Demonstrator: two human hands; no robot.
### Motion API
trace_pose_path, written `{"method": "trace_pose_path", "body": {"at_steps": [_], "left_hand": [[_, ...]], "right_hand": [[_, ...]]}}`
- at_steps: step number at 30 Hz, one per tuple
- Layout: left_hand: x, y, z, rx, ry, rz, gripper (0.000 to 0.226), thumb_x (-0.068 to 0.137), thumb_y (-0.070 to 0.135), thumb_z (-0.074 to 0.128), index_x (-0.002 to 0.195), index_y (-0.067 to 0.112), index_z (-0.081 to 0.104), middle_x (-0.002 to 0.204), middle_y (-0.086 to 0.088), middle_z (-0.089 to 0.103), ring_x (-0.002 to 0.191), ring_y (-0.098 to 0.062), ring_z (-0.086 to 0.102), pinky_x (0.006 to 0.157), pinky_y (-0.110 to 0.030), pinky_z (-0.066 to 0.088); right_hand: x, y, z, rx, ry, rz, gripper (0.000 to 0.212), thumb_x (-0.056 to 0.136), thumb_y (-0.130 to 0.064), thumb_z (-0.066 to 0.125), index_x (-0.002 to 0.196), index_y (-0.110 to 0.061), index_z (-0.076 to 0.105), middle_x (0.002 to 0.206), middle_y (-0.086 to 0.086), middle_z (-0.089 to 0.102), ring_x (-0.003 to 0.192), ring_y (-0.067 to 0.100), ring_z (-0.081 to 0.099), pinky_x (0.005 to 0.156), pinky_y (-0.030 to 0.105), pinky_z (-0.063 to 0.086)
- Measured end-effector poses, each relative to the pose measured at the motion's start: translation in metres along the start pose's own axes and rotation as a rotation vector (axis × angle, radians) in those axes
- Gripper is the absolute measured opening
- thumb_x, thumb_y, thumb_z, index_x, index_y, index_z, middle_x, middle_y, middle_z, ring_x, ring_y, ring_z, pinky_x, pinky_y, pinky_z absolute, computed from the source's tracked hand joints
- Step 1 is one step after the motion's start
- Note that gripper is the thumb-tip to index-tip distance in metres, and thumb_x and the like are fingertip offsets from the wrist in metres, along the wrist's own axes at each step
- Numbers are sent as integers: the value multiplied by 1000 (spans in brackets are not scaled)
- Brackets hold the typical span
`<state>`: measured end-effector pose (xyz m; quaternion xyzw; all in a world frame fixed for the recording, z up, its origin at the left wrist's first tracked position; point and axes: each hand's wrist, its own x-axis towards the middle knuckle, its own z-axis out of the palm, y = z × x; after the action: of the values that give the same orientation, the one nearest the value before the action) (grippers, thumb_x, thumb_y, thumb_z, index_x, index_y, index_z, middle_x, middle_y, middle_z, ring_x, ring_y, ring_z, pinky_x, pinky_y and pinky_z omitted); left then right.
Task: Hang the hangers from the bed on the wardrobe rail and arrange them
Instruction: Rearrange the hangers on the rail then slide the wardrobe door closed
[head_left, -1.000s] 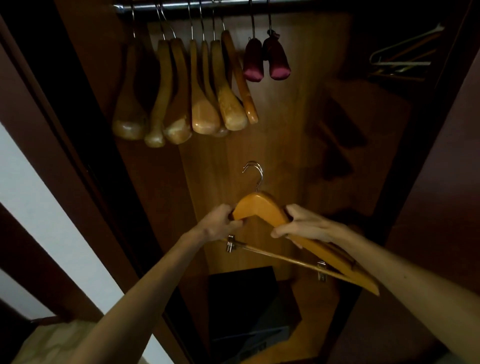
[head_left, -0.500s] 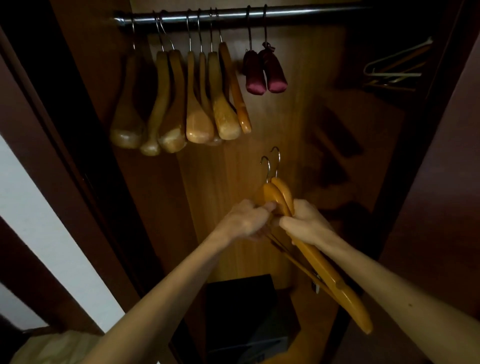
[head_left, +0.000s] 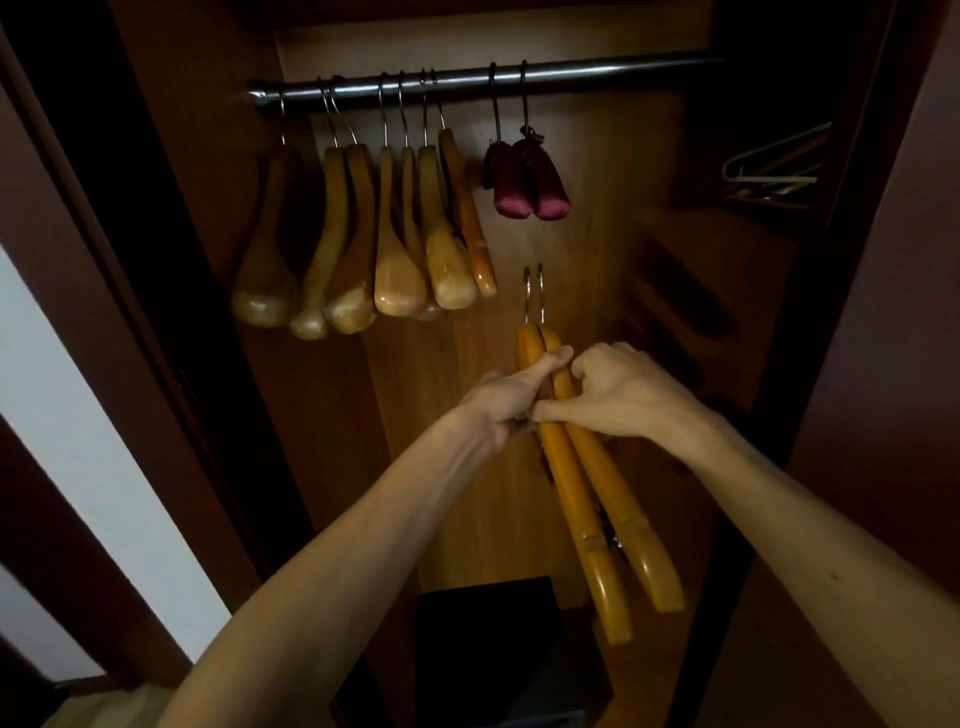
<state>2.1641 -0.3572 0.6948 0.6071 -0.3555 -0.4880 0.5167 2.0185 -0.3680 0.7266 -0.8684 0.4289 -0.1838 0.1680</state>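
Two orange wooden hangers (head_left: 587, 478) are held side by side, edge-on, hooks up, inside the open wardrobe below the rail (head_left: 597, 73). My left hand (head_left: 511, 397) grips the left hanger near its top, thumb along it. My right hand (head_left: 618, 389) grips the right hanger at the same height. Several pale wooden hangers (head_left: 395, 239) hang on the left part of the rail, and two dark red padded hangers (head_left: 530, 182) hang just right of them.
The rail's right half is bare. A few thin hangers (head_left: 774, 166) lie on a shelf at the upper right. A dark box (head_left: 488, 649) sits on the wardrobe floor. The wardrobe's door frame (head_left: 171, 312) stands to the left.
The hangers turned from broadside to edge-on and now show as two held together. Both hands rose slightly, and my view tilted up so the whole rail shows.
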Motion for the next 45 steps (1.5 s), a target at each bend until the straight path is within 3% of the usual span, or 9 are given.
{"method": "trace_pose_path", "body": {"at_steps": [7, 11, 17, 24, 28, 33, 38, 41, 45], "left_hand": [[3, 14, -1, -41, -66, -16, 40, 84, 42, 76, 111, 14, 67, 95, -4, 78, 73, -9, 74, 71, -28, 55], [2, 18, 2, -18, -37, -26, 31, 84, 43, 75, 100, 17, 67, 98, -4, 79, 79, -9, 72, 67, -28, 50], [-8, 24, 4, -88, -31, -2, 43, 83, 39, 78, 113, 14, 62, 99, -9, 78, 86, -15, 76, 66, -27, 54], [-10, 57, 11, -167, -46, 96, 63, 84, 34, 79, 134, 14, 47, 92, -12, 78, 91, -24, 77, 102, -47, 51], [-6, 85, 13, -142, -29, 143, 45, 91, 36, 71, 126, 14, 53, 70, -4, 75, 99, -24, 74, 102, -46, 51], [-1, 120, 11, -106, 27, 209, 53, 93, 38, 67, 135, 9, 55, 90, -11, 75, 96, -27, 73, 80, -42, 60], [13, 148, 3, -119, 98, 219, 50, 96, 39, 62, 136, 9, 55, 113, -19, 71, 90, -30, 73, 70, -41, 62], [15, 161, 1, -6, 122, 236, 51, 97, 41, 60, 135, 9, 49, 94, -17, 71, 71, -23, 71, 50, -31, 59], [30, 179, -2, 156, 220, 279, 50, 98, 43, 58, 135, 10, 48, 75, -15, 70, 89, -31, 75, 84, -42, 61]], "right_hand": [[37, -23, -73, 38, 516, -113, 24, 93, -47, 64, 88, -27, 75, 60, -14, 61, 52, 0, 57, 73, 28, 57], [99, -67, -87, -69, 762, -208, 27, 95, -48, 59, 94, -24, 70, 79, -9, 63, 63, 4, 54, 64, 20, 47], [143, -62, -85, -288, 654, -173, 29, 88, -43, 69, 98, -16, 66, 84, -1, 63, 77, 19, 63, 79, 35, 55], [155, -30, -91, -259, 644, -104, 29, 83, -35, 76, 107, -19, 72, 107, 3, 72, 100, 21, 68, 85, 36, 53], [156, -22, -93, -135, 614, -77, 25, 93, -41, 65, 95, -18, 74, 94, 3, 73, 84, 18, 69, 68, 28, 52], [135, -19, -104, 216, 166, -18, 71, 93, -72, 37, 92, -10, 72, 80, 8, 71, 68, 17, 64, 56, 24, 46], [119, -10, -116, 438, -330, -131, 51, 91, -60, 55, 104, -12, 68, 87, 1, 73, 74, 12, 70, 66, 24, 53], [122, -12, -117, 491, -293, -161, 24, 96, -26, 62, 79, -11, 67, 62, -5, 71, 55, 0, 65, 56, 17, 52], [144, -15, -109, 395, -53, -111, 26, 79, -29, 66, 90, -9, 78, 96, 8, 77, 99, 26, 71, 94, 43, 56]]}}
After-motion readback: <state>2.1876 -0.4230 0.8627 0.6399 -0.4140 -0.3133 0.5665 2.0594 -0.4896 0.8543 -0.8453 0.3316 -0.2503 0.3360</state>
